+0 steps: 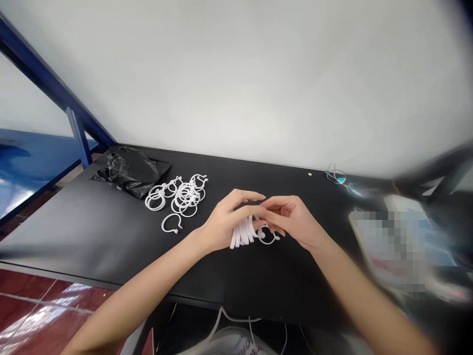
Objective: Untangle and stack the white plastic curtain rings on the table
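My left hand (231, 217) is closed around a row of several white plastic shower curtain rings (243, 232), which stand side by side below its fingers. Pinched against its fingertips is my right hand (290, 217), closed at the right end of the row. One open curtain ring (269, 241) shows just under the right fingers; whether it hangs from them or rests on the table cannot be made out. To the left, a loose pile of white curtain rings (186, 197) lies on the black table (121, 231), with a single ring (170, 230) in front of it.
A crumpled black plastic bag (135, 170) lies behind the pile at the left. Eyeglasses (337, 177) rest near the wall at the back right. A blurred, partly masked flat item (362, 231) is at the right. A blue metal frame (44, 74) rises at the left.
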A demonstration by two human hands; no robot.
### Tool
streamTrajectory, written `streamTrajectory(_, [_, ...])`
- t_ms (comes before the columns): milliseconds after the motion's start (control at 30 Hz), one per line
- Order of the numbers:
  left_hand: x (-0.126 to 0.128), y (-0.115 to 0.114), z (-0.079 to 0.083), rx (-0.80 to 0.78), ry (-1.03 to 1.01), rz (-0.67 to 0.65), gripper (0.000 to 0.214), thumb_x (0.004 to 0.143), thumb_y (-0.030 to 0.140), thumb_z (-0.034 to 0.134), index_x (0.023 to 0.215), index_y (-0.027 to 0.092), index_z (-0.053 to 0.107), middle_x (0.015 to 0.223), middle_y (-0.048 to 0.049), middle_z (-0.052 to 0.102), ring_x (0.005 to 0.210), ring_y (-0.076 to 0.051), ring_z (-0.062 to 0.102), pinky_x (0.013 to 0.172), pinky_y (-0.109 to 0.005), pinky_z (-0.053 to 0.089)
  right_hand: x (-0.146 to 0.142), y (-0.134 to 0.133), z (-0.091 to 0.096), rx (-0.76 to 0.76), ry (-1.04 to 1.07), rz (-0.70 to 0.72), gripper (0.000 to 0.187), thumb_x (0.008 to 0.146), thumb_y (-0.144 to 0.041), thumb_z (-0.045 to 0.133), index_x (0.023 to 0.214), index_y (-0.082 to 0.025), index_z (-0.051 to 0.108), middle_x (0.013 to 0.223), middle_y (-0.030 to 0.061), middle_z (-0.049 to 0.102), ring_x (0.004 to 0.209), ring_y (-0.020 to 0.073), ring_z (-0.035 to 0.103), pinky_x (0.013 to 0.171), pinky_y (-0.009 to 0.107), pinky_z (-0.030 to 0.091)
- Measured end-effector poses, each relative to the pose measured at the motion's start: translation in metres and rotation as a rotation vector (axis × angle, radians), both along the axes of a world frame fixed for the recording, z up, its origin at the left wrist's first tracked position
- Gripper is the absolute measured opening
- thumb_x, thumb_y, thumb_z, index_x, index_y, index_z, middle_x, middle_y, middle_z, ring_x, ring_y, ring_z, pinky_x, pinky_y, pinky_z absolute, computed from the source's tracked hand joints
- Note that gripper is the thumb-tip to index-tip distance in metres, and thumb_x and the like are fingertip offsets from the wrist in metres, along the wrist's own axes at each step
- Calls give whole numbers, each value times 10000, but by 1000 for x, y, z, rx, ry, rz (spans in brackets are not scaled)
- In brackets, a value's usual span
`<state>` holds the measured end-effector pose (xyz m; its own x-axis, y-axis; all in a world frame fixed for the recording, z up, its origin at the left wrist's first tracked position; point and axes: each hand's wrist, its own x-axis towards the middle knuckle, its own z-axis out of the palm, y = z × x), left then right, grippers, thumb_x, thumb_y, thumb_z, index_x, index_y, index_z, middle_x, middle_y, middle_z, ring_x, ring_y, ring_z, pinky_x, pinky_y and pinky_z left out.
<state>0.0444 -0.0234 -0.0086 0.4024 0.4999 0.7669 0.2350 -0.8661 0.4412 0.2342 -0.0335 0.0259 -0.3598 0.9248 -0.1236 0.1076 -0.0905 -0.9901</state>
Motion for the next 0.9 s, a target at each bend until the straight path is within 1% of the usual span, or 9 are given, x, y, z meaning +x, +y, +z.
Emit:
streamTrajectory(67, [0, 0, 1, -18, 12, -25, 163, 919, 207, 595, 1069, 208, 657, 1148, -100, 644, 988, -192, 610, 830, -350, 535, 2, -1, -1, 65, -28, -20, 168, 808, -318, 717, 846, -157, 741, 635, 11, 644, 462, 70, 515, 369, 179, 360])
streamTrajectory(133, [1, -2, 4, -121, -17, -52, 193, 957, 219, 527, 1076, 200, 677, 1145, -105, 658, 1017, -202, 602, 874, -373, 516, 3, -2, -4, 153, -30, -58, 117, 822, -274, 700, 856, -168, 734, 659, 5, 641, 470, 65, 502, 396, 190, 391])
streamTrajectory(233, [5, -6, 10, -474, -110, -103, 306, 1005, 288, 415, 1140, 205, 677, 1264, -110, 621, 1182, -231, 548, 1019, -423, 444, 4, -7, -11, 282, 56, -101, 134, 841, -207, 667, 968, -205, 708, 794, 18, 675, 499, 66, 512, 434, 207, 442])
streamTrajectory(333, [10, -9, 9, -905, -301, -287, 366, 1014, 374, 374, 1254, 244, 618, 1409, -78, 532, 1315, -253, 470, 1104, -450, 374, 2, -14, -14, 395, 183, -158, 308, 820, -191, 693, 1117, -260, 648, 1014, 42, 668, 577, 84, 564, 472, 230, 486])
streamTrajectory(433, [15, -10, 1, -1239, -542, -522, 395, 989, 419, 404, 1317, 260, 556, 1469, -77, 475, 1332, -281, 463, 1031, -449, 448, -5, -20, -15, 461, 177, -107, 438, 728, -205, 792, 1129, -265, 624, 1101, 60, 641, 631, 112, 600, 485, 252, 512])
streamTrajectory(533, [22, -14, -7, -1458, -645, -607, 426, 969, 428, 404, 1330, 244, 534, 1466, -108, 477, 1236, -296, 558, 889, -430, 533, -16, -26, -18, 437, 56, -18, 566, 648, -217, 850, 1154, -248, 598, 1052, 69, 658, 677, 156, 636, 489, 270, 531])
streamTrajectory(667, [30, -24, -12, -1523, -687, -612, 415, 949, 383, 457, 1328, 228, 525, 1473, -102, 476, 1311, -269, 506, 1029, -421, 471, -32, -34, -28, 334, -31, -77, 509, 685, -221, 816, 1137, -241, 582, 825, 15, 678, 638, 168, 653, 539, 290, 553])
streamTrajectory(800, [32, -26, -16, -1529, -736, -584, 417, 971, 438, 419, 1311, 228, 538, 1458, -103, 496, 1344, -253, 476, 1102, -428, 411, -38, -36, -31, 257, 38, -131, 458, 652, -186, 832, 1037, -239, 588, 813, -3, 690, 656, 165, 666, 598, 294, 562])
streamTrajectory(900, [32, -23, -19, -1544, -760, -583, 407, 971, 434, 422, 1290, 218, 557, 1445, -102, 512, 1347, -252, 473, 1118, -437, 393, -37, -32, -27, 162, 76, -80, 326, 643, -181, 837, 886, -214, 622, 780, -1, 693, 668, 166, 661, 623, 294, 553])
